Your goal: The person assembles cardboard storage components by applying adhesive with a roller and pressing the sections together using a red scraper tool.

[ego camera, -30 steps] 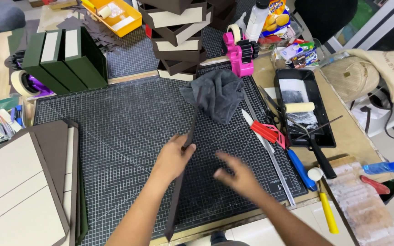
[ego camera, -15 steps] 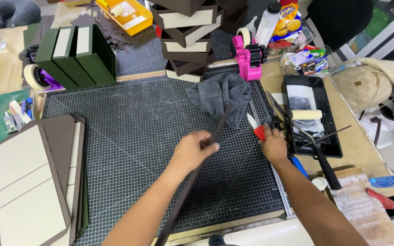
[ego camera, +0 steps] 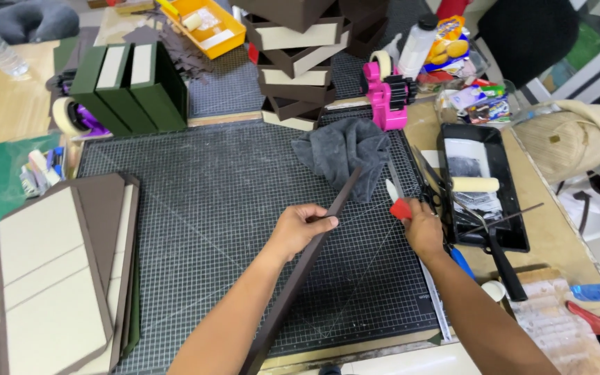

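Since the earlier frame, the right hand (ego camera: 423, 229) has closed on the red-handled cutter (ego camera: 398, 205) at the right edge of the cutting mat (ego camera: 203, 208); its fingers are hidden behind the knuckles, and the blade is hard to make out. Left hand (ego camera: 298, 229) pinches the long dark brown strip (ego camera: 300, 278), thumb on top, forearm reaching in from the near edge. This strip slants from the grey cloth (ego camera: 345, 156) toward the near side, where its lower end is cut off by the picture edge.
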